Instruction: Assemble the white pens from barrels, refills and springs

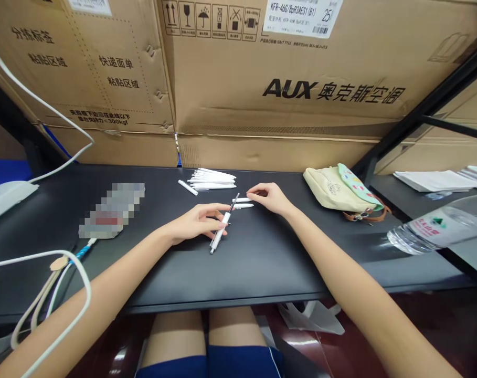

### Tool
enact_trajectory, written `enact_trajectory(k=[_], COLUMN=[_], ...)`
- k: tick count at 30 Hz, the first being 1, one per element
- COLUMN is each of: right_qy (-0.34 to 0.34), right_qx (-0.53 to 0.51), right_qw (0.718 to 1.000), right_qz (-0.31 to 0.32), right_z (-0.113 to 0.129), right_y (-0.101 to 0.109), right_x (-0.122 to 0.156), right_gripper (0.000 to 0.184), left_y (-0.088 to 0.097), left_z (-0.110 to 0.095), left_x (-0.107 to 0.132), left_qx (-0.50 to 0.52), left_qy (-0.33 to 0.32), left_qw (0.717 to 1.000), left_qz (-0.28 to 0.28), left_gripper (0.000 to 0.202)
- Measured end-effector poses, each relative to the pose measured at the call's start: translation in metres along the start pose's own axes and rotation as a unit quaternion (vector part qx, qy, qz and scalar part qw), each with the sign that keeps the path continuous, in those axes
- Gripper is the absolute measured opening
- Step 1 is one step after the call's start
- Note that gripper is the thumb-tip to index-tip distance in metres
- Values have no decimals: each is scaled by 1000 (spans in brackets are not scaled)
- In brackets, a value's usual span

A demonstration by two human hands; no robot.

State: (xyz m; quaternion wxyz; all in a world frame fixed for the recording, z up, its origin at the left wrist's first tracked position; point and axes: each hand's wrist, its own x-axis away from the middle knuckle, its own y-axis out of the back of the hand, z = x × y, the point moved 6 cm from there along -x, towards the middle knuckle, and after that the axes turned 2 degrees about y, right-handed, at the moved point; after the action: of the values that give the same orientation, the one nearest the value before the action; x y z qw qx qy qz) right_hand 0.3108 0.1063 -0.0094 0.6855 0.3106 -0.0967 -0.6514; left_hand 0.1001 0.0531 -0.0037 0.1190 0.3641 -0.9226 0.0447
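My left hand [197, 224] pinches a white click pen [219, 234] with its front barrel off, so the dark refill sticks out toward the upper right. Just right of the refill, my right hand [273, 198] has its fingertips closed on the end of a white pen barrel [243, 199] low over the black table. Another white pen part [244, 206] lies right below that barrel. Behind both hands is a pile of several white pen parts [213, 179], with one short white piece [188, 187] apart on its left.
A cream pouch [325, 190] and a tilted water bottle [438, 226] are on the right, with papers [435, 180] beyond. At left are a blurred-out device [112, 210], white cables [84, 278] and a power strip [10, 197]. Large cardboard boxes [238, 105] stand along the back.
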Motion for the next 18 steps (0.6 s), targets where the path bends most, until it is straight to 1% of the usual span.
enact_trajectory(k=[2, 5, 7, 8, 10, 12, 14, 16, 18], right_qy=[7, 38, 52, 47, 17, -17, -35, -47, -68], right_qx=[13, 28, 16, -8, -96, -205, -300, -368, -405], right_qw=[1000, 999, 998, 999, 994, 975, 948, 924, 909], right_qz=[-5, -2, -13, -23, -50, -79, -100, -94, -71], right_z=[-1, 1, 5, 7, 10, 15, 23, 31, 36], right_y=[-3, -6, -4, -2, 3, 7, 9, 5, -4], right_x=[-1, -3, -3, -3, -2, 1, 5, 9, 12], right_gripper=[25, 23, 22, 23, 25, 27, 26, 25, 26], left_y=[0, -1, -1, -2, -1, -1, -2, -2, -2], left_z=[0, 0, 0, 0, 0, 1, 1, 2, 2], left_x=[0, 0, 0, 0, 0, -1, -1, -1, 0], left_qx=[-2, -3, -4, -4, -4, -3, -2, 0, 1], left_qy=[1, 3, 5, 7, 11, 12, 12, 13, 16], left_qw=[1000, 1000, 1000, 1000, 1000, 1000, 1000, 1000, 1000], left_qz=[-1, 1, 4, 3, 3, 4, 8, 10, 10], left_gripper=[51, 50, 50, 50, 50, 50, 49, 48, 49])
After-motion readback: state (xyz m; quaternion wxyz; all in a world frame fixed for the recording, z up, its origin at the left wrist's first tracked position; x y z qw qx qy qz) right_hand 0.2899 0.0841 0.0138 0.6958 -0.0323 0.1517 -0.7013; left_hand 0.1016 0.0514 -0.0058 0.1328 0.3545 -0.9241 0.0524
